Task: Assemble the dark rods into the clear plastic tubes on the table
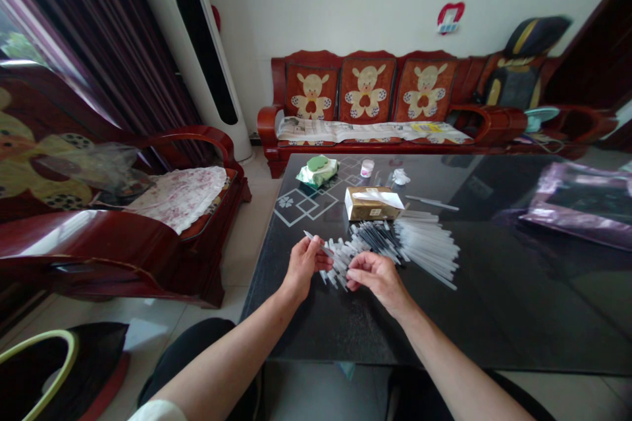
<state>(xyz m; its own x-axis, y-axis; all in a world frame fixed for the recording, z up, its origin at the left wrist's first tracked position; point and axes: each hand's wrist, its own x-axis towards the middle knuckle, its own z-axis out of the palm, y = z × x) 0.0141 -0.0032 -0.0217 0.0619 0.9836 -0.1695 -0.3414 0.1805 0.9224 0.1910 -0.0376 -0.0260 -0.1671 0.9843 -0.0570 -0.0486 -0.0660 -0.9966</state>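
Between its thumb and fingers my left hand (302,266) holds a slim pale pen (309,235), with the tip pointing up and to the left. My right hand (378,278) has thumb and forefinger pinched together at the near edge of a heap of short whitish pieces (336,271) that look like pen caps. Whatever is in that pinch, if anything, is too small to make out. Behind the right hand lies a bundle of thin dark pen refills (374,237). To their right, long clear pen barrels (428,241) fan out on the dark table (494,316).
A gold tissue box (372,209) stands behind the refills. Farther back are a green wipes pack (318,172), a small white cup (367,168) and a crumpled tissue (400,176). A purple plastic bag (538,217) lies at right. A wooden armchair (207,256) stands left.
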